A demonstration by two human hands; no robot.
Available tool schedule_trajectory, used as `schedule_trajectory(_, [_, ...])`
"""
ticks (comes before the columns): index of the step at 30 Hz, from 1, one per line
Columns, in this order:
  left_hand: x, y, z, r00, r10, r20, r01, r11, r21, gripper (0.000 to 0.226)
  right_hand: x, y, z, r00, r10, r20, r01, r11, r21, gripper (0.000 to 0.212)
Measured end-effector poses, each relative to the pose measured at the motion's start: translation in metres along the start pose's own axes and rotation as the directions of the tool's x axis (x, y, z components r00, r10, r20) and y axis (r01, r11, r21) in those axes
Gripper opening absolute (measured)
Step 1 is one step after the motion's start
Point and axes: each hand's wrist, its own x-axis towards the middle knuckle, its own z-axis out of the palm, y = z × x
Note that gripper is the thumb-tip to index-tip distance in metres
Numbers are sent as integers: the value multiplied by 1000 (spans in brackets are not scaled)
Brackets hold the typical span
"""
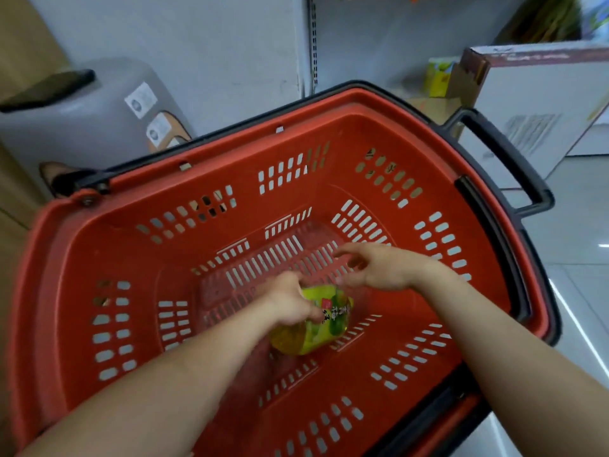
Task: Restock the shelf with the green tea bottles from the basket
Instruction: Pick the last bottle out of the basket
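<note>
1. One green tea bottle (316,321) left in sight, lying on its side on the slotted floor of the red basket (66,245), near the middle and toward the near wall.
2. Left hand (290,303) closed over the bottle's upper end, fingers wrapped on the label; neck and cap hidden under the hand.
3. Right hand (379,267) spread open just beyond the bottle, fingers curled loosely, gripping nothing and not touching the bottle.
4. Amber liquid visible through the lower body, so probably full: moderately heavy for its size, weight shifting if tipped.
5. Likely thin plastic with a glossy wrap: stiff enough while sealed, a little slippery, not fragile but liable to dent under a hard squeeze.
6. Best held around the labelled middle, fingers fully round, or with the open hand supporting the base.
7. No shelf space for bottles clearly in view; only grey upright panels (230,44) and stacked cardboard boxes (540,103) behind the basket.
</note>
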Motion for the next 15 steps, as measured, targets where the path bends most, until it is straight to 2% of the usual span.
schedule_trajectory(2, [-23, 2, -39, 998, 28, -59, -33, 996, -82, 79, 2, -5, -5, 998, -50, -42, 51, 998, 23, 74])
schedule_trajectory(4, [-51, -2, -73, 987, 79, -139, -120, 942, -314, 74, 1, -13, -13, 996, -81, -31, 83, 994, 71, 92])
schedule_trajectory(5, [-66, -4, -85, 975, 103, -195, -180, 883, -434, 72, -1, -19, -17, 994, -109, -23, 111, 982, 154, 102])
schedule_trajectory(6, [-80, -7, -94, 960, 122, -251, -245, 800, -548, 71, -3, -26, -21, 987, -157, -26, 157, 936, 314, 105])
schedule_trajectory(7, [-92, -9, -100, 943, 140, -301, -308, 706, -638, 71, -4, -35, -22, 974, -222, -53, 216, 820, 531, 103])
schedule_trajectory(8, [-104, -10, -103, 930, 145, -339, -352, 620, -701, 73, -5, -47, -23, 957, -278, -85, 253, 650, 717, 100])
schedule_trajectory(9, [-111, -13, -104, 921, 143, -363, -379, 545, -748, 74, -5, -61, -22, 939, -315, -135, 286, 502, 816, 100])
schedule_trajectory(10, [-117, -16, -103, 921, 126, -367, -380, 490, -785, 74, -3, -75, -19, 923, -327, -201, 334, 427, 840, 102])
schedule_trajectory(11, [-120, -21, -102, 925, 110, -363, -371, 463, -805, 73, 1, -89, -14, 907, -323, -269, 388, 397, 832, 102])
schedule_trajectory(12, [-124, -27, -101, 929, 105, -356, -359, 492, -793, 70, 4, -99, -7, 895, -303, -328, 431, 393, 812, 100])
schedule_trajectory(13, [-128, -37, -102, 926, 128, -354, -357, 596, -719, 65, 6, -106, 0, 885, -282, -370, 460, 409, 788, 97])
schedule_trajectory(14, [-133, -51, -106, 910, 181, -372, -366, 774, -518, 58, 8, -111, 7, 871, -285, -399, 489, 452, 746, 93])
schedule_trajectory(15, [-139, -68, -109, 883, 261, -390, -343, 927, -155, 48, 11, -113, 13, 855, -312, -414, 518, 521, 678, 88])
